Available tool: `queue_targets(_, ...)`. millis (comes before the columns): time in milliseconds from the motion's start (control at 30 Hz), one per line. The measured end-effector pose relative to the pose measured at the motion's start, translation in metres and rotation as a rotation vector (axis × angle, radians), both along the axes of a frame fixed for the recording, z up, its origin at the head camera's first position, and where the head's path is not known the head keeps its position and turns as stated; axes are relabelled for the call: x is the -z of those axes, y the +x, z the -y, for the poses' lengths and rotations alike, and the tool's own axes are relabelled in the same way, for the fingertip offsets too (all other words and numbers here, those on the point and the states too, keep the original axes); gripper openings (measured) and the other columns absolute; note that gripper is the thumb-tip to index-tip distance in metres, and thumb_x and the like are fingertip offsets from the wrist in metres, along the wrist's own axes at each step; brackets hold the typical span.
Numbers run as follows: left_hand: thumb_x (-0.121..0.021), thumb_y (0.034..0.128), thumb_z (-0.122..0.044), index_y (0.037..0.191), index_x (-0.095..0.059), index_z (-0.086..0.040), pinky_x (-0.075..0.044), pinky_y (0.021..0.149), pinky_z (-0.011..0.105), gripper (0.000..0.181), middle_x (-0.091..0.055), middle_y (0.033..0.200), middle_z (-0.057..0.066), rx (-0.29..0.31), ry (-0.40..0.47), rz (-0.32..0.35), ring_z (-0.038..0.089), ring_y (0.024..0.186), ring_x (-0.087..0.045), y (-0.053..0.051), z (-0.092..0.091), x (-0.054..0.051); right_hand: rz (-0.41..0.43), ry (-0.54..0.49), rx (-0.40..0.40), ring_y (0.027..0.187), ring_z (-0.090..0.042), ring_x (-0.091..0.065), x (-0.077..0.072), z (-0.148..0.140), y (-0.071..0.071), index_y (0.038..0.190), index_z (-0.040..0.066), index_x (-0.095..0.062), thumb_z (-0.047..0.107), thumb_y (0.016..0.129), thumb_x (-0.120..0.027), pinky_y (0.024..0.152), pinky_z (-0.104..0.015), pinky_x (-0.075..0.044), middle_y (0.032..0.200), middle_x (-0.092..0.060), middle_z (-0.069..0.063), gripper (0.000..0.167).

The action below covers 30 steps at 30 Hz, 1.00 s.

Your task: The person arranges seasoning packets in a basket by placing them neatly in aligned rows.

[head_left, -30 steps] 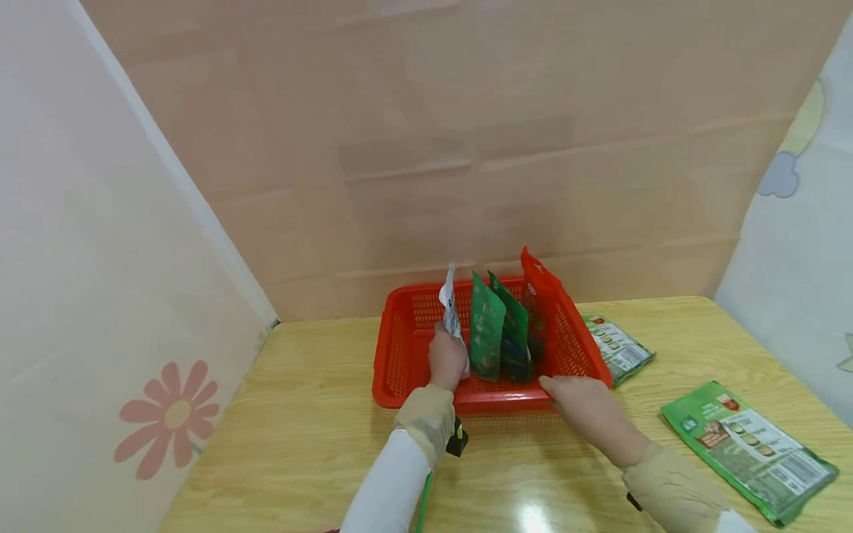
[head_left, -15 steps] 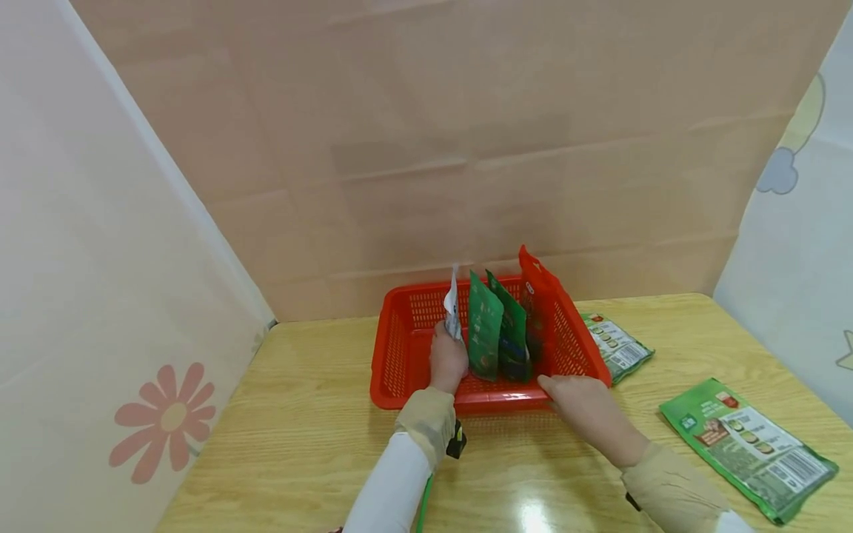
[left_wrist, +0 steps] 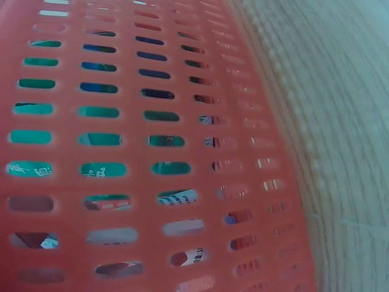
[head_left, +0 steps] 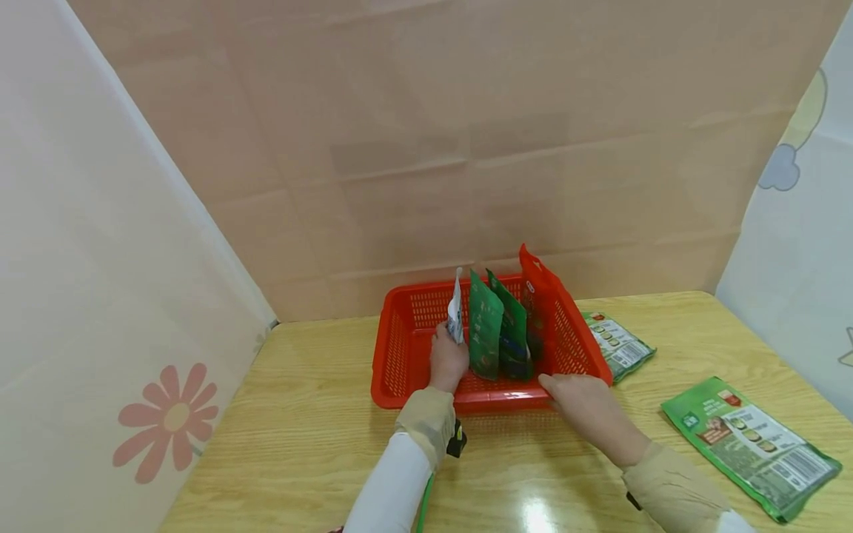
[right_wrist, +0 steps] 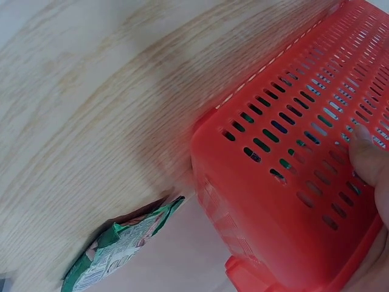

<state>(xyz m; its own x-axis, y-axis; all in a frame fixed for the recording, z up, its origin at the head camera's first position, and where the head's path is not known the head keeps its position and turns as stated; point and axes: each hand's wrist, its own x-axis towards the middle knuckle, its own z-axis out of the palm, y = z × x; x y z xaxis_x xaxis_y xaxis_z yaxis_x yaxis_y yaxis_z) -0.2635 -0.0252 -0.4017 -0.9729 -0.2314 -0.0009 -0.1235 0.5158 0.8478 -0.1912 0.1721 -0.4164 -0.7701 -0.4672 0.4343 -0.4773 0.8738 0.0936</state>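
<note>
A red slotted plastic basket (head_left: 400, 400) stands on the wooden table near the back wall. Inside it, my left hand (head_left: 448, 361) holds a white packet (head_left: 455, 314) upright, just left of a green packet (head_left: 485, 326). A second green packet (head_left: 512, 322) and a red packet (head_left: 540, 296) stand farther right in the basket. My right hand (head_left: 586, 407) grips the basket's front rim near its right corner; in the right wrist view its thumb (right_wrist: 363, 146) lies against the slotted wall. The left wrist view shows the basket wall (left_wrist: 134, 128) with packets behind its slots.
Two green printed packets lie flat on the table to the right: a nearer one (head_left: 753, 448) and one beside the basket (head_left: 616, 344). A thin green strip (head_left: 424, 503) shows beside the left forearm. Papered walls (head_left: 400, 148) bound the table.
The white packet has shifted slightly right toward the green packets and stands more upright, with the left hand still on it. The right hand keeps its place on the rim.
</note>
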Motion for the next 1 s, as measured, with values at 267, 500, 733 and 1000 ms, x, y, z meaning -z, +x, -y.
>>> queue_targets(267, -0.059, 0.084, -0.004, 0.135, -0.039, -0.002, -0.05, 0.086, 0.045, 0.055, -0.053, 0.116, 0.022, 0.028, 0.017, 0.032, 0.035, 0.1, -0.057, 0.0, 0.002, -0.002, -0.008, -0.004, -0.003, 0.052, -0.013, -0.051, -0.001, 0.0, 0.001, 0.078, 0.015, -0.057, 0.002, 0.072, -0.077, 0.045, -0.026, -0.041, 0.059, -0.056, 0.003, 0.024)
queue_targets(500, -0.065, 0.0813, -0.003, 0.138, -0.036, -0.001, -0.049, 0.092, 0.046, 0.064, -0.051, 0.119, 0.022, 0.056, 0.028, 0.047, 0.036, 0.106, -0.056, -0.001, 0.005, -0.002, -0.03, -0.004, -0.009, 0.051, -0.013, -0.052, 0.001, 0.0, 0.002, 0.078, 0.015, -0.057, 0.002, 0.072, -0.076, 0.044, -0.025, -0.04, 0.059, -0.057, 0.003, 0.024)
queue_targets(733, -0.063, 0.0826, -0.005, 0.137, -0.034, 0.002, -0.054, 0.079, 0.045, 0.062, -0.054, 0.116, 0.023, 0.098, 0.097, 0.067, 0.025, 0.079, -0.059, 0.0, 0.01, -0.004, -0.016, -0.005, -0.004, 0.051, -0.012, -0.051, 0.0, 0.0, 0.001, 0.077, 0.015, -0.056, 0.003, 0.072, -0.077, 0.044, -0.024, -0.038, 0.059, -0.056, 0.004, 0.024)
queue_targets(1000, -0.062, 0.0894, -0.013, 0.14, -0.024, 0.002, -0.05, 0.051, 0.031, 0.065, -0.05, 0.11, 0.021, 0.136, 0.187, 0.119, 0.016, 0.048, -0.046, 0.005, 0.011, -0.017, -0.027, -0.005, -0.013, 0.051, -0.014, -0.052, 0.0, -0.001, 0.0, 0.078, 0.014, -0.058, 0.002, 0.071, -0.077, 0.044, -0.025, -0.04, 0.06, -0.058, 0.003, 0.024)
